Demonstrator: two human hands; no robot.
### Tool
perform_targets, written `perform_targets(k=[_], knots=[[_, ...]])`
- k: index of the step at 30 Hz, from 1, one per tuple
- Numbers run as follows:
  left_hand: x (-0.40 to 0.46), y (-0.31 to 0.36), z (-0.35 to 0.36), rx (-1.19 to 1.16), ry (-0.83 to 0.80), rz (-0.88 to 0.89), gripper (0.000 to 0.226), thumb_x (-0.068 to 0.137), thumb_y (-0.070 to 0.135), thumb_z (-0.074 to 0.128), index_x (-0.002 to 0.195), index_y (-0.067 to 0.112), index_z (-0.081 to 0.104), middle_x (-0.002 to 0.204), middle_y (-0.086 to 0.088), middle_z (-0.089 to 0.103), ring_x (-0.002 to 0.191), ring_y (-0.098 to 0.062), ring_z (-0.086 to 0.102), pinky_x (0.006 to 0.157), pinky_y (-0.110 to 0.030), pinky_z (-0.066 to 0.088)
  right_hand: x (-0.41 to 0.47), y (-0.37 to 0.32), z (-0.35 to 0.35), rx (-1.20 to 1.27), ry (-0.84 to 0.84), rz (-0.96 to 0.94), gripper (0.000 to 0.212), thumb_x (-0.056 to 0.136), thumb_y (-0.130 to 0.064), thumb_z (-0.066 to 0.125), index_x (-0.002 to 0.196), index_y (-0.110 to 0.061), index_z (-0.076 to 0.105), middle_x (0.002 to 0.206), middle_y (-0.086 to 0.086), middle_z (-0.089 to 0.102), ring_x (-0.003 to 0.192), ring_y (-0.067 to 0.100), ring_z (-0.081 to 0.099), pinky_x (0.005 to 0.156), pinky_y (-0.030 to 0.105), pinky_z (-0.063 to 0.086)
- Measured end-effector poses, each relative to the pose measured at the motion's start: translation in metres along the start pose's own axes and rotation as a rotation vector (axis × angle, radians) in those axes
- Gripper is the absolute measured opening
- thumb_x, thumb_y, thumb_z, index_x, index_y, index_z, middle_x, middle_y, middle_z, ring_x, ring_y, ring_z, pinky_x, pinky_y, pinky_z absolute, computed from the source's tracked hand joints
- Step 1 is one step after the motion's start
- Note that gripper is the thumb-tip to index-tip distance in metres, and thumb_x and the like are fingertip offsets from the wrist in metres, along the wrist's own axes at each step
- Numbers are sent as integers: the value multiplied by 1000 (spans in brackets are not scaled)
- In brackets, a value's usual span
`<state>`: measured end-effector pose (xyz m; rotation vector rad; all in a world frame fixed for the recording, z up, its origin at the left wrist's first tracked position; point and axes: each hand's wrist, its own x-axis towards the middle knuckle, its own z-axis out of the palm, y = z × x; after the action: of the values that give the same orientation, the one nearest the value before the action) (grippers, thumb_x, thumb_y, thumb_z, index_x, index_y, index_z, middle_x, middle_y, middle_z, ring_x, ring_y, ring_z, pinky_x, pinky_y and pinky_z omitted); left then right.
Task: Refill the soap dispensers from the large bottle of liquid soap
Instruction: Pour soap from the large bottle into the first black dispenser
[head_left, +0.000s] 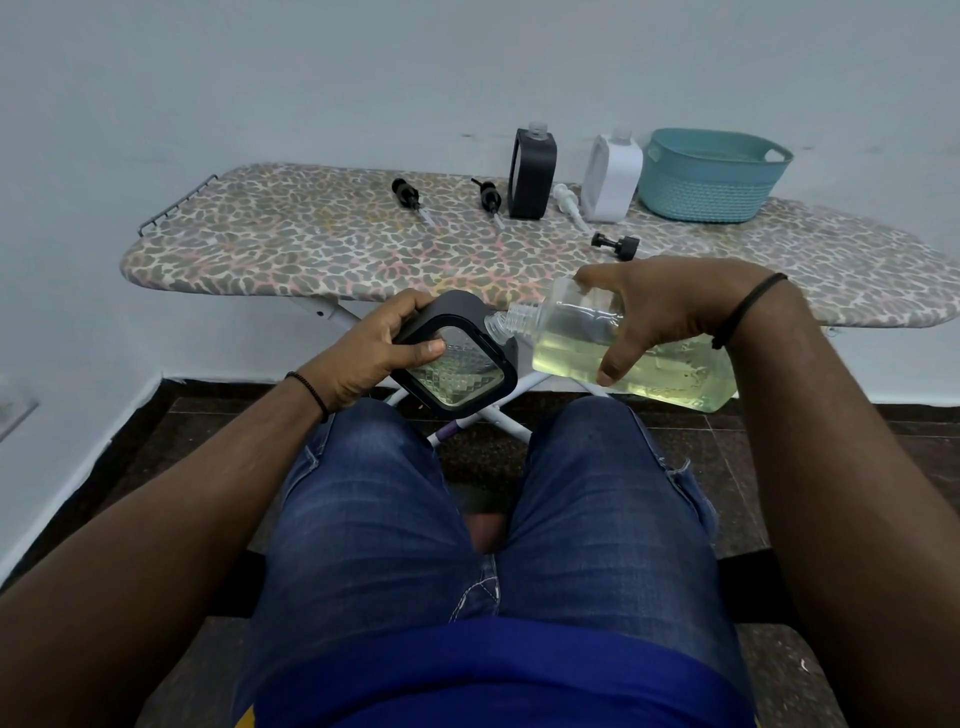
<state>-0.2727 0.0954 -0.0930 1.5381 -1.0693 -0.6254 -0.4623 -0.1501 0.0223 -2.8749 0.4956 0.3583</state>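
Observation:
My left hand (374, 348) grips a black-framed soap dispenser (457, 374) with a clear textured window, tilted above my lap. My right hand (670, 312) holds the large clear bottle (644, 364) of yellowish liquid soap on its side, its open threaded neck touching the dispenser's clear neck (496, 325). On the ironing board (322, 244) stand a second black dispenser (532, 174) and a white dispenser (610, 174), both uncapped. Two black pump heads (408, 195) (488, 200), a white pump (569, 205) and another black pump (618, 243) lie loose on the board.
A teal plastic basket (711, 174) sits at the back right of the board against the pale wall. The board's white legs (498, 410) cross just beyond my knees. Dark tiled floor lies below.

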Motion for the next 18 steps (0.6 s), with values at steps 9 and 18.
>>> perform_targets(k=[9,18], knots=[[0,0,0,-10,-5,7,40,89,18,67,126,8,54,115,-9,58,107,-14,58,92,-25,50,0,0,0,-7,0,9,115,46,-51,93,143,-39,33,109,-7,47,100,24,50,87,40,46],[0,0,1,-21,-9,3,40,88,18,67,125,10,54,115,-8,58,107,-14,59,93,-26,50,-1,-2,0,-13,-3,10,112,47,-48,94,141,-39,35,109,-5,51,100,25,54,90,43,49]])
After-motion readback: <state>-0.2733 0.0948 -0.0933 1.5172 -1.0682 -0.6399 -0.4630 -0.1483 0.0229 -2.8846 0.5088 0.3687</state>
